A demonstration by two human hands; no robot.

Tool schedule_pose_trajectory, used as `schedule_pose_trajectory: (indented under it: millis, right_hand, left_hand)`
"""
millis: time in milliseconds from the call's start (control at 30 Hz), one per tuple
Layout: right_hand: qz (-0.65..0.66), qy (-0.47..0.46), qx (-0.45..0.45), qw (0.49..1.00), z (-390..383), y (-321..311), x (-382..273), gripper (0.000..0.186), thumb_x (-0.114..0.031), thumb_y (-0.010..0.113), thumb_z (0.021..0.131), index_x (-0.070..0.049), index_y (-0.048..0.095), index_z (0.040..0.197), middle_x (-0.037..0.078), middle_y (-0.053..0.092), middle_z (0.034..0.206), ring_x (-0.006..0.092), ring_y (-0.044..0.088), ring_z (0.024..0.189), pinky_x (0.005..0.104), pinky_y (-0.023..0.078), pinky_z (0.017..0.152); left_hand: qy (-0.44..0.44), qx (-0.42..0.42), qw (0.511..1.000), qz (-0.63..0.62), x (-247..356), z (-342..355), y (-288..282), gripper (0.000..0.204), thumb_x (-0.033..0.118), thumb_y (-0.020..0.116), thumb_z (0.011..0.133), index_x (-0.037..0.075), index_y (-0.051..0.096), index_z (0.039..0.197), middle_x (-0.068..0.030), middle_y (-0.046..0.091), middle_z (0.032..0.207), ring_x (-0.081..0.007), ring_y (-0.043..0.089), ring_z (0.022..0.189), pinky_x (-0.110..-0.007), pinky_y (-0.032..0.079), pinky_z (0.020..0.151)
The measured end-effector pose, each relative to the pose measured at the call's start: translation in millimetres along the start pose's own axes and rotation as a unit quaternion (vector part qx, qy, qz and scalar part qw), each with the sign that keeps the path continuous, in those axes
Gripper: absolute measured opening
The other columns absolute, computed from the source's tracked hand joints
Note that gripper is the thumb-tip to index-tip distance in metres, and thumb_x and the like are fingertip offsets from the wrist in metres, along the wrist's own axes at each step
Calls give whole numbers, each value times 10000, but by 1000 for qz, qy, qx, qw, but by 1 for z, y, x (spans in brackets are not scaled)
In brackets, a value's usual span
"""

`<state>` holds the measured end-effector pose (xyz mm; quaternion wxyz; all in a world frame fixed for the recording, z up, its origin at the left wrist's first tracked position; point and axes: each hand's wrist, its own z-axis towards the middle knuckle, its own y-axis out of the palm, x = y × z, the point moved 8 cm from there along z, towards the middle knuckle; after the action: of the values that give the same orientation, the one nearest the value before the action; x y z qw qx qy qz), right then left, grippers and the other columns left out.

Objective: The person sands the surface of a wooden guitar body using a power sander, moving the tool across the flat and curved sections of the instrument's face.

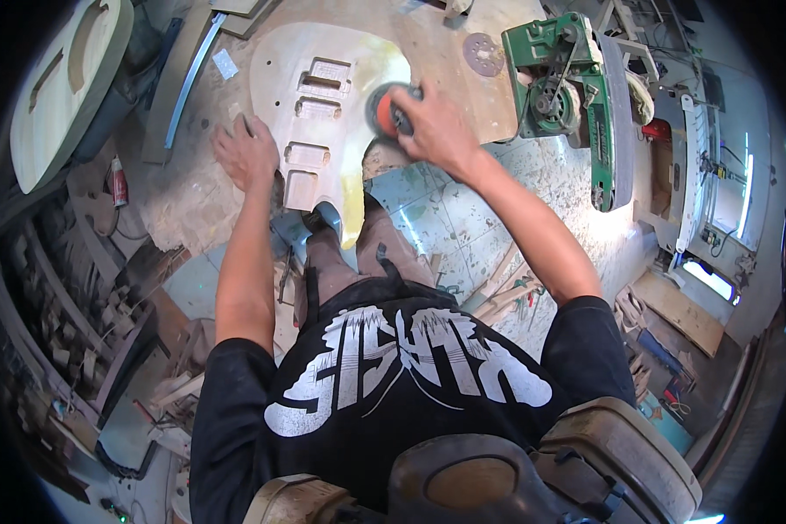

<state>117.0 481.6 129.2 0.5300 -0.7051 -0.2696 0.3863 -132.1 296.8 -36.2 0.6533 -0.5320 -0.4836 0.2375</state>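
A pale wooden guitar body [279, 79] with several routed pockets lies on the dusty wooden workbench [179, 205]. Yellowish patches mark its right side and lower tip. My right hand [432, 127] grips a round hand sanding pad [383, 111], orange on top with a dark rim, against the body's right edge near its inward curve. Some blur surrounds the pad, and its underside is hidden. On the opposite side, my left hand [246, 153] rests palm down with fingers apart, beside the body's left edge. It holds nothing.
A perforated brown sanding disc [483, 55] lies right of the body, near a green belt sander [550, 96]. At left are a long bluish metal strip [192, 83], a red-and-white tube [119, 181] and another guitar body [74, 92]. Wood pieces [506, 293] lie on the tiled floor.
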Motion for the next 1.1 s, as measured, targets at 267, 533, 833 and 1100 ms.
schedule_pose_trajectory:
  millis: [267,533,833,1100]
  right_hand:
    - [-8,55,103,993,53,-18,42,635,-293,789,831,-161,550,1405,297,545,1230,548,678,977,584,591,835]
    - [28,-12,108,994,43,-9,13,602,-267,798,829,-201,539,1368,285,535,1204,540,694,946,584,607,788]
    - [17,-1,103,995,52,-14,35,654,-299,821,827,-203,550,1414,267,540,1244,530,672,971,567,590,818]
    - [33,-55,57,996,38,-3,19,614,-270,825,821,-210,565,1374,259,550,1207,508,673,1033,572,587,861]
  left_hand:
    - [-12,0,1000,-11,3,1,-2,573,472,430,1077,112,639,1471,-263,421,1623,-415,315,1551,-509,236,1289]
    - [5,17,1000,2,1,-1,-3,552,462,446,1077,117,653,1455,-275,446,1602,-443,348,1523,-519,257,1276]
    - [13,32,999,0,3,-1,-2,545,458,449,1079,110,668,1436,-282,458,1587,-444,359,1518,-522,266,1270]
    - [-4,13,1000,-8,1,-1,-2,577,475,428,1078,106,646,1464,-277,432,1609,-430,332,1535,-516,243,1282]
